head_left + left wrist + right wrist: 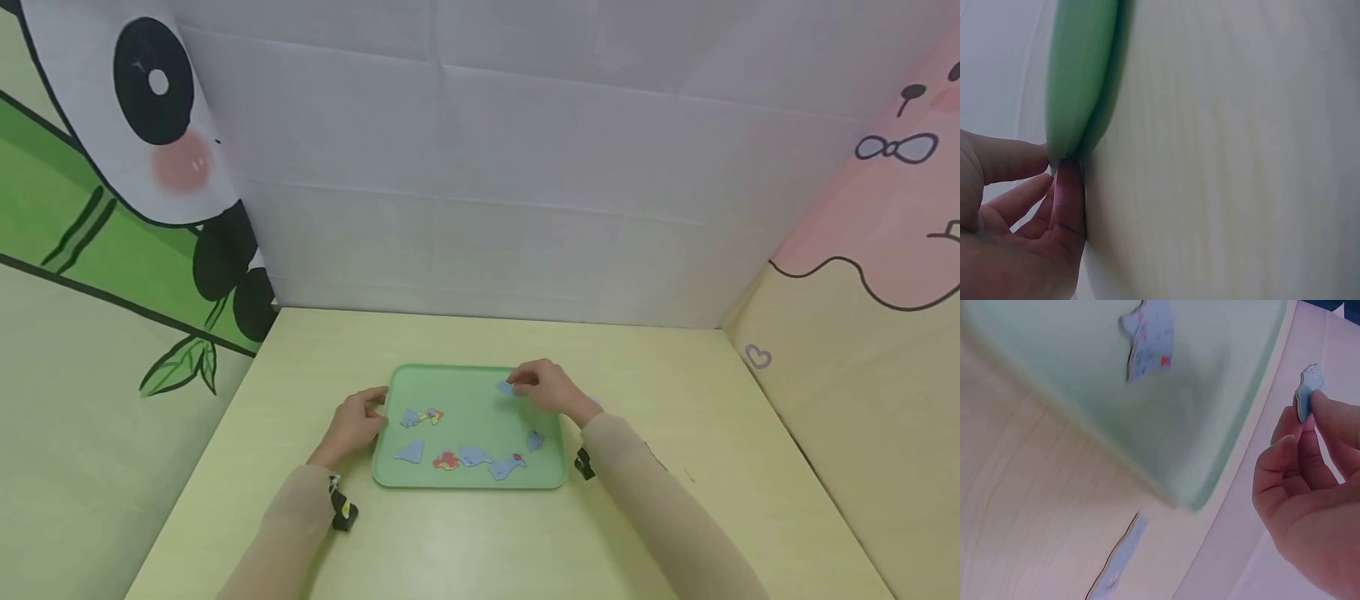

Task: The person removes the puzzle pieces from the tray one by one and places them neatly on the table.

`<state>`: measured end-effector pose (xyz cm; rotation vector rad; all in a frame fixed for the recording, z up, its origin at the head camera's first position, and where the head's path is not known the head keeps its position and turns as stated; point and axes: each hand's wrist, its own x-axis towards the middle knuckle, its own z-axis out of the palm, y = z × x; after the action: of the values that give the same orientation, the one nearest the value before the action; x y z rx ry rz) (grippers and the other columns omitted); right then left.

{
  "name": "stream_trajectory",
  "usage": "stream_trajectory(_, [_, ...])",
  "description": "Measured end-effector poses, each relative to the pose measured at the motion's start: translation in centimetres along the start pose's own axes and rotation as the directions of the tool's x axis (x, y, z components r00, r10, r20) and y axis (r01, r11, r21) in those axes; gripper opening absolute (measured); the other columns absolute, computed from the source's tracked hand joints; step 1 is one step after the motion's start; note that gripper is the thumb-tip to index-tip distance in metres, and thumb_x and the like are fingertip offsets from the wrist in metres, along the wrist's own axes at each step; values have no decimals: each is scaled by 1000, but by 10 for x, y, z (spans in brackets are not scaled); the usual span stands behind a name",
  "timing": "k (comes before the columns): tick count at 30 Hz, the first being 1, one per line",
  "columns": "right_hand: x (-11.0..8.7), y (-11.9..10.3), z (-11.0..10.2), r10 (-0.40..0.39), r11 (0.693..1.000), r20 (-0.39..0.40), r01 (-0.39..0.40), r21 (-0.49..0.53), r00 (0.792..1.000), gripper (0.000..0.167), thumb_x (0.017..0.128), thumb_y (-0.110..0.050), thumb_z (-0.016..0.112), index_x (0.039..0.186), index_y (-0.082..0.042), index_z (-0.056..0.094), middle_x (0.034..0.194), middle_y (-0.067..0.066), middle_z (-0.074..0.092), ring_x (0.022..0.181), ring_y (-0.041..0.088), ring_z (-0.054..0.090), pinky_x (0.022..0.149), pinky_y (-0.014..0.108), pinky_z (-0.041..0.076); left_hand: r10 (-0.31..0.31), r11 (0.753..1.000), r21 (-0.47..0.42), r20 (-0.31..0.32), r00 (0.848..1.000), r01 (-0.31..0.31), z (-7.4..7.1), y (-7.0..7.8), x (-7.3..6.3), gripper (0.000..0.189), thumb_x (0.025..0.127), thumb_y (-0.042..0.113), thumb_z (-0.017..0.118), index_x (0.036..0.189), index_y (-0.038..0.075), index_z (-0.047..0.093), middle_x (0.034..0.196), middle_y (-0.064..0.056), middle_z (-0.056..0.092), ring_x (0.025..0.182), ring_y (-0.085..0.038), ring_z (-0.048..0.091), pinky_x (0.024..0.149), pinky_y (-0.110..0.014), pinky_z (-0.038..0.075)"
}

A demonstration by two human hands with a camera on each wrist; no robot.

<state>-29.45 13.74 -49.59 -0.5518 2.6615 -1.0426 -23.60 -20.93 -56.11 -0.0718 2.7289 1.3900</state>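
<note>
A light green tray (465, 387) lies on the table with several flat cardboard puzzle pieces on it. My left hand (356, 425) grips the tray's left edge, thumb and fingertips at the rim in the left wrist view. Above the tray's far right corner, my right hand (546, 387) pinches a small blue puzzle piece (1309, 387) between thumb and fingers. Along the tray's near side are a plain blue piece (411, 452), a red-patterned piece (446, 461) and further blue pieces (507, 467). One blue piece (535, 440) lies near the right side.
Farther left on the tray, a blue piece (410, 417) touches a yellow patterned one (432, 415). A narrow blue piece (1116, 559) lies on the table (480, 542) outside the tray, by my right wrist. A white wall (487, 208) stands behind, with cartoon-printed panels at both sides.
</note>
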Motion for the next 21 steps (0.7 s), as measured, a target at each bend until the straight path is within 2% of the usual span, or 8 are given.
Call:
stream_trajectory(4, [-7,15,-15,6,1000,-22,-6,-15,1000,15,90,-10,64,103,-9,71,99,1,67,94,19,60,82,38,48,3,1000,0,-4,1000,-3,0,-1,0,58,81,-4,59,137,-5,45,125,-21,54,75,-18,55,62,-31,47])
stream_trajectory(13, [-30,67,-59,49,995,-42,-52,-83,998,17,91,-11,61,106,-7,70,103,6,66,98,29,59,85,47,46,-12,1000,11,-7,1000,12,-2,2,-1,58,81,-4,59,137,-3,46,125,-20,55,77,-19,56,63,-31,47])
stream_trajectory(21, [-56,97,-79,50,990,-62,-58,-132,997,17,91,-8,60,104,-2,69,100,10,66,97,33,59,82,49,47,-12,1000,13,-8,1000,12,-2,0,-2,58,81,-4,59,137,-3,46,125,-19,55,76,-18,55,63,-31,47])
